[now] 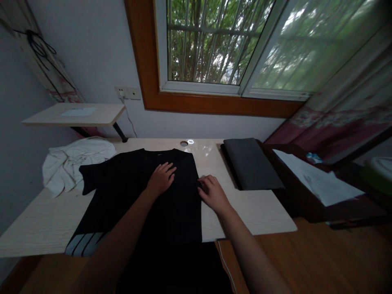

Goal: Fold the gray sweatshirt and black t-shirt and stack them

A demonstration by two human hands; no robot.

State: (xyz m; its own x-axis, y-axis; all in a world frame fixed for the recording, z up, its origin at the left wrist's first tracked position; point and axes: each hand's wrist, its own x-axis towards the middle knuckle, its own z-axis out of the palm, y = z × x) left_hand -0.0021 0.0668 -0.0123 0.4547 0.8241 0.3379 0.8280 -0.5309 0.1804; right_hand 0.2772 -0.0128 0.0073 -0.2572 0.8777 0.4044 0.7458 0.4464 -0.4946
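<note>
Pale wall (92,49), barred window (266,45) in brown frame (142,53), trees (190,57) outside, patterned curtain (352,94) right, light wood counter (260,212), brown floor (309,253), dim daylight.

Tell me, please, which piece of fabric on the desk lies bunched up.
The white cloth on the left; the black shirt beside it lies flat instead.

This looks like a room in a home: a cream-and-pink patterned fabric curtain (349,112) hangs beside a brown-wood-trimmed sliding window (220,53), above a pale wood-topped desk (257,212).
</note>
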